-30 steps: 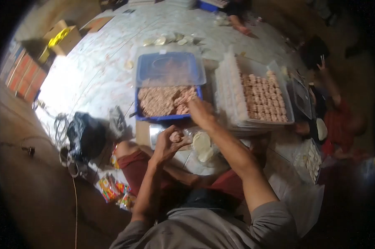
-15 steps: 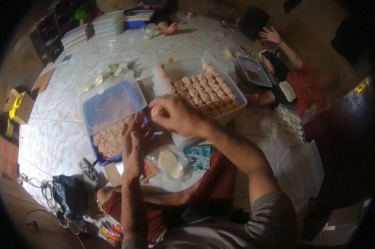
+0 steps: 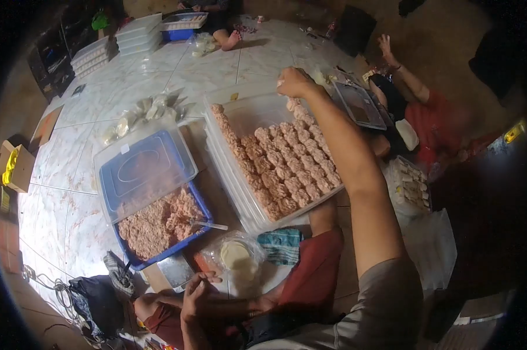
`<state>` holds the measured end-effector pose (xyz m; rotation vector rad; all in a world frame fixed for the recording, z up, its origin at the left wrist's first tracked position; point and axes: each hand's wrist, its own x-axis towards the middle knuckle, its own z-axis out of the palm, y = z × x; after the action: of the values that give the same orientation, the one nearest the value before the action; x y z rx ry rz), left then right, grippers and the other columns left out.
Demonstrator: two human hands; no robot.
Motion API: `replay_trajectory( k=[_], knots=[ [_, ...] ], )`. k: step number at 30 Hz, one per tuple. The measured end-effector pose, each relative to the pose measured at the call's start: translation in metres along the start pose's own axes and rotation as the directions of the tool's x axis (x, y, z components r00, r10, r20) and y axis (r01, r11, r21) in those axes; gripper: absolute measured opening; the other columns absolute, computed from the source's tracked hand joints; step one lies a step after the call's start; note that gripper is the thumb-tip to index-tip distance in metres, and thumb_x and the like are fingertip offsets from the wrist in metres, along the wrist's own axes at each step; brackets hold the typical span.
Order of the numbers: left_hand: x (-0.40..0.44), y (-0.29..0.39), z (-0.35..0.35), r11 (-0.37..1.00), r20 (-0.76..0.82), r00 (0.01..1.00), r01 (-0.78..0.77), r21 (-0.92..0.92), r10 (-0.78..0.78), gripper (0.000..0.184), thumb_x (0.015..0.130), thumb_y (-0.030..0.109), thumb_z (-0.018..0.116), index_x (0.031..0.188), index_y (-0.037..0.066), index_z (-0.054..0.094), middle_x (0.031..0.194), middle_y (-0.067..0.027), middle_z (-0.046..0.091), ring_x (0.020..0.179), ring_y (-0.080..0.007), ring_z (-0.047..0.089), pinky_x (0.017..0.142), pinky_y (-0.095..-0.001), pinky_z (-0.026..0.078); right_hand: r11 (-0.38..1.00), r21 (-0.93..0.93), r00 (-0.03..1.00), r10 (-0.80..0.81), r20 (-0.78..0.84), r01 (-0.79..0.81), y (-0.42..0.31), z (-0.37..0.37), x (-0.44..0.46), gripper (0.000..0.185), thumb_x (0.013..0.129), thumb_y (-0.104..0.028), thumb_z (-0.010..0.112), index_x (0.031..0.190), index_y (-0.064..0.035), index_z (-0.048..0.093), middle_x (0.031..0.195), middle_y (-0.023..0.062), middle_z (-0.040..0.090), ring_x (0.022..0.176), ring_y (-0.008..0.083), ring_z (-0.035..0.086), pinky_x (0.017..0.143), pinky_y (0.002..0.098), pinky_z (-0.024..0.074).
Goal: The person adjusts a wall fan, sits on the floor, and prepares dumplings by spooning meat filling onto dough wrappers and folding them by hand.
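Note:
My right hand (image 3: 296, 82) is closed, reaching over the far edge of a clear plastic tray (image 3: 216, 175). A small part of a pale pinkish dumpling shows at its fingertips; the rest is hidden. Rows of meat-topped dumplings (image 3: 284, 157) fill most of the tray, with a gap at its far side. My left hand (image 3: 199, 291) is low near my lap, fingers loosely apart and nothing visible in them. Near it is a plastic bag with round dough wrappers (image 3: 237, 256). A blue tub (image 3: 136, 263) holds minced meat filling (image 3: 149, 224) and a spoon (image 3: 209, 224), under a partly covering clear lid (image 3: 146, 157).
A teal checked cloth (image 3: 279, 245) lies beside the wrappers. Bagged wrappers (image 3: 141, 116) sit beyond the tub. Stacked trays (image 3: 138, 35) stand at the far left. A co-worker in red (image 3: 429, 125) sits at the right near another tray (image 3: 359, 105); another person sits at the back.
My right hand has moved from above the tub to the tray's far edge with the dumpling. My left hand has dropped back toward my lap, uncovering the filling and spoon.

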<state>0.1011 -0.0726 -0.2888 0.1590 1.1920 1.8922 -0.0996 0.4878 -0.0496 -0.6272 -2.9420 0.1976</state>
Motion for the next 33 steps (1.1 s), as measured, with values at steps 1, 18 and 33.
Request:
replay_trajectory(
  k=[1,18,33],
  knots=[
    [-0.004,-0.008,-0.008,0.997,-0.002,0.999,0.046,-0.059,-0.046,0.055,0.088,0.041,0.067,0.123,0.001,0.054,0.111,-0.0130,0.067,0.084,-0.0136,0.061,0.077,-0.0286,0.050,0.990,-0.070,0.989,0.130,0.069,-0.125,-0.005,0.003,0.003,0.039,0.075,-0.018,0.071,0.110,-0.0017,0.070,0.112,0.0209,0.069,0.106,0.0373,0.067,0.090,0.0404,0.0543],
    [0.007,-0.007,-0.003,0.988,-0.104,0.992,0.056,-0.142,-0.071,0.036,0.092,0.033,0.064,0.112,0.003,0.057,0.104,-0.0085,0.067,0.075,-0.0092,0.057,0.066,-0.0242,0.048,0.887,-0.361,0.953,-0.229,0.197,0.288,-0.006,0.030,0.004,0.015,0.075,-0.005,0.068,0.088,0.0012,0.073,0.098,0.0236,0.070,0.094,0.0369,0.069,0.080,0.0459,0.0553],
    [0.031,-0.050,-0.020,0.835,-0.294,0.871,-0.205,0.511,0.394,0.015,0.093,0.012,0.063,0.100,0.000,0.064,0.094,-0.0103,0.068,0.073,-0.0155,0.060,0.066,-0.0285,0.048,0.892,-0.003,0.861,-0.437,-0.258,0.452,-0.074,-0.070,-0.096,0.020,0.087,-0.013,0.061,0.102,-0.0009,0.066,0.100,0.0200,0.069,0.096,0.0355,0.067,0.082,0.0442,0.0521]
  ],
)
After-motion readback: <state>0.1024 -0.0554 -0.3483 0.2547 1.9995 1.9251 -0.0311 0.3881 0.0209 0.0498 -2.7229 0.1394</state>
